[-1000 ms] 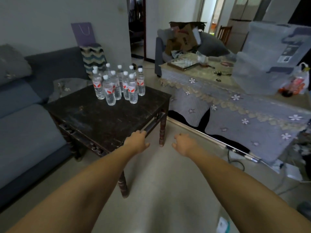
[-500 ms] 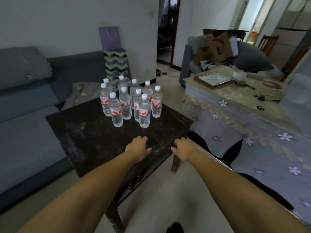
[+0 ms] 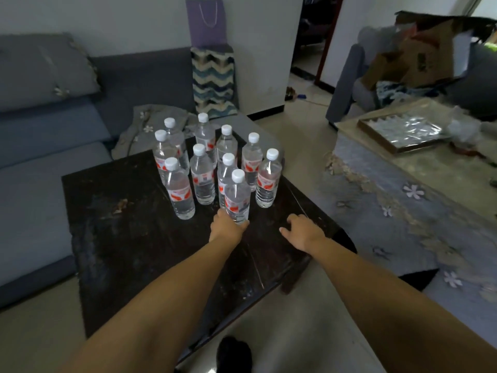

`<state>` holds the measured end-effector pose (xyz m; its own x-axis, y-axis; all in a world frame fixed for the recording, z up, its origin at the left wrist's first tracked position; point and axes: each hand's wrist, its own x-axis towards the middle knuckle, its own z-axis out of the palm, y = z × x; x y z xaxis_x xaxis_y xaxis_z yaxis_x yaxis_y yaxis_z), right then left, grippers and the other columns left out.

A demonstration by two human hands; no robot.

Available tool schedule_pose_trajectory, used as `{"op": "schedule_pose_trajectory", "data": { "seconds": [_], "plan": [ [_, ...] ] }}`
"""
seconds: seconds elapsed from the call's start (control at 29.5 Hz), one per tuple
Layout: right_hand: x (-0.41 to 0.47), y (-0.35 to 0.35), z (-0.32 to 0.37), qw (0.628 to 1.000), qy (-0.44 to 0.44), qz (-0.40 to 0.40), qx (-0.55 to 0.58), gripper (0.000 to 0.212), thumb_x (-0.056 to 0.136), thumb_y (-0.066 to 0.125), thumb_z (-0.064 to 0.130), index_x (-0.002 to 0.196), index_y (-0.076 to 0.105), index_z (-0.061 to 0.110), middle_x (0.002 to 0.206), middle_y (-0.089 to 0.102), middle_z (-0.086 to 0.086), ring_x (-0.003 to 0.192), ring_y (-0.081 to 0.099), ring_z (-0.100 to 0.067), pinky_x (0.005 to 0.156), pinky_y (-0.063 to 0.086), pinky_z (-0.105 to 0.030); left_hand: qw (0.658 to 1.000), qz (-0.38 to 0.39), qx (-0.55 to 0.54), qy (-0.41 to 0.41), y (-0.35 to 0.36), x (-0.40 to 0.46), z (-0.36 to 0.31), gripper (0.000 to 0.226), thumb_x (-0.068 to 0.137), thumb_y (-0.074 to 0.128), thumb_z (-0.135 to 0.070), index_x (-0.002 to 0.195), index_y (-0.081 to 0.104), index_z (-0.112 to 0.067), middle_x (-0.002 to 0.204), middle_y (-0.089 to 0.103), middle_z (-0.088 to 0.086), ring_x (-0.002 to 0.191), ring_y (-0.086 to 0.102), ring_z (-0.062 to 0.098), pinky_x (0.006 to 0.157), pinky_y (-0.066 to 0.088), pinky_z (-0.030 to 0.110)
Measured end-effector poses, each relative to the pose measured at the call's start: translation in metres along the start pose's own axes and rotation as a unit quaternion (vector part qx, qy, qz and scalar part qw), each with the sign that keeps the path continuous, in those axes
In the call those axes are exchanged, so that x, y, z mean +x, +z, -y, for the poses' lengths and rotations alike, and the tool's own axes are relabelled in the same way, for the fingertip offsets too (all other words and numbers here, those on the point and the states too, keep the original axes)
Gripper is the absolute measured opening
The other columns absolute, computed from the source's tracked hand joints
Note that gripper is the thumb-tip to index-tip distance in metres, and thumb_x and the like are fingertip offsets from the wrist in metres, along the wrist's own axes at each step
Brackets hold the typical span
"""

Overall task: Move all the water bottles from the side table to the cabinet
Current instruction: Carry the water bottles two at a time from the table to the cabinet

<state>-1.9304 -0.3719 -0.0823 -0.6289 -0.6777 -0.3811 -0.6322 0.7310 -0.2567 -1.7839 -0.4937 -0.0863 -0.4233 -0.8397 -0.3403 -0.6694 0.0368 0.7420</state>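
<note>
Water bottles (image 3: 215, 168) stand in one tight upright cluster on the dark side table (image 3: 129, 238), in the middle of the frame toward the table's far edge. I count ten white caps, so ten bottles: all clear, all with red-and-white labels, and all still on the table. No cabinet shows anywhere in this view, so as far as can be judged none has been moved yet and the whole job remains, starting with the first pick.

The left hand (image 3: 227, 227) is at the base of the nearest bottle (image 3: 237, 197), the one lowest in the frame. Its fingers curl round the bottom of that bottle and the thumb shows at the right side of it, so it appears to be taking hold; the bottle is still upright on the table. The right hand (image 3: 302, 232) hovers over the table just right of it, fingers spread and loosely bent, holding nothing and touching no bottle. The closest free bottle to it is the right-hand bottle (image 3: 267, 181) at the cluster's edge, a likely second pick.

Around the table: a grey sofa (image 3: 53, 157) at the left, one purple paper bag (image 3: 207, 21) at upper centre, and a cloth-covered low table (image 3: 416, 189) at the right with one tray (image 3: 403, 130) on it
</note>
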Motion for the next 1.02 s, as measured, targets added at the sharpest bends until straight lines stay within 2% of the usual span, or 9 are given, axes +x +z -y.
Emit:
{"op": "schedule_pose_trajectory", "data": {
  "seconds": [0.17,0.27,0.34,0.47,0.58,0.68,0.78,0.85,1.02],
  "plan": [
    [0.076,-0.006,0.031,0.967,0.062,-0.058,0.242,0.084,0.086,0.069,0.037,0.152,0.025,0.008,0.153,0.036,-0.015,0.141,0.038,-0.03,0.115,0.032,-0.041,0.997,0.001,-0.08,0.022,0.005,0.054,0.012,0.086,0.068,0.082,-0.03,0.139,0.037,-0.012,0.141,0.047,0.009,0.13,0.046,0.026,0.109,0.04,0.045],
    [0.104,-0.013,0.037,0.928,0.084,-0.119,0.343,0.101,0.076,0.081,0.029,0.154,0.02,0.01,0.157,0.029,-0.014,0.145,0.029,-0.031,0.119,0.027,-0.044,0.99,0.042,-0.134,0.031,0.009,0.065,0.015,0.074,0.065,0.085,-0.027,0.127,0.045,-0.026,0.127,0.056,-0.006,0.123,0.052,0.018,0.1,0.042,0.028],
    [0.136,-0.012,0.045,0.906,0.094,-0.137,0.388,0.107,0.069,0.086,0.025,0.153,0.021,0.011,0.157,0.027,-0.013,0.145,0.029,-0.031,0.119,0.028,-0.047,0.987,0.061,-0.142,0.05,0.014,0.083,0.018,0.068,0.066,0.085,-0.023,0.117,0.043,-0.037,0.115,0.055,-0.017,0.118,0.054,0.011,0.093,0.039,0.019],
    [0.164,-0.001,0.053,0.869,0.095,-0.141,0.465,0.112,0.064,0.089,0.017,0.153,0.02,0.014,0.156,0.029,-0.011,0.144,0.032,-0.029,0.118,0.029,-0.049,0.987,0.025,-0.147,0.061,0.022,0.094,0.02,0.069,0.065,0.086,-0.024,0.113,0.04,-0.043,0.11,0.05,-0.025,0.105,0.051,-0.006,0.09,0.036,0.006],
    [0.176,0.008,0.054,0.842,0.06,-0.154,0.514,0.1,0.068,0.086,0.015,0.148,0.027,0.016,0.148,0.043,-0.007,0.137,0.043,-0.025,0.116,0.034,-0.044,0.984,-0.007,-0.17,0.048,0.032,0.099,0.022,0.072,0.062,0.087,-0.025,0.112,0.04,-0.044,0.11,0.05,-0.028,0.103,0.05,-0.01,0.084,0.034,0.0],
    [0.175,0.011,0.054,0.845,0.067,-0.155,0.507,0.087,0.071,0.084,0.023,0.143,0.035,0.019,0.14,0.053,-0.005,0.131,0.05,-0.024,0.107,0.037,-0.033,0.986,-0.03,-0.161,0.037,0.036,0.099,0.024,0.066,0.064,0.085,-0.031,0.11,0.042,-0.048,0.104,0.051,-0.033,0.096,0.051,-0.015,0.081,0.034,-0.002],
    [0.165,0.014,0.05,0.852,0.058,-0.159,0.495,0.08,0.071,0.084,0.026,0.137,0.041,0.017,0.134,0.058,-0.005,0.125,0.054,-0.023,0.096,0.038,-0.027,0.989,-0.024,-0.144,0.032,0.033,0.099,0.024,0.073,0.066,0.083,-0.038,0.129,0.045,-0.036,0.113,0.051,-0.025,0.103,0.05,-0.004,0.091,0.038,0.014],
    [0.156,0.014,0.046,0.862,0.052,-0.146,0.483,0.075,0.072,0.083,0.029,0.134,0.044,0.017,0.131,0.06,-0.005,0.122,0.057,-0.022,0.096,0.042,-0.028,0.99,-0.024,-0.134,0.033,0.03,0.096,0.025,0.076,0.066,0.083,-0.038,0.132,0.045,-0.03,0.115,0.052,-0.019,0.106,0.051,0.001,0.092,0.039,0.02],
    [0.119,0.013,0.02,0.884,0.05,-0.099,0.454,0.076,0.072,0.082,0.034,0.136,0.046,0.018,0.128,0.062,-0.004,0.118,0.059,-0.023,0.103,0.047,-0.04,0.991,-0.004,-0.129,0.019,0.038,0.069,0.018,0.067,0.068,0.082,-0.038,0.126,0.049,-0.028,0.109,0.058,-0.013,0.102,0.056,0.008,0.087,0.042,0.023]
  ]
}}
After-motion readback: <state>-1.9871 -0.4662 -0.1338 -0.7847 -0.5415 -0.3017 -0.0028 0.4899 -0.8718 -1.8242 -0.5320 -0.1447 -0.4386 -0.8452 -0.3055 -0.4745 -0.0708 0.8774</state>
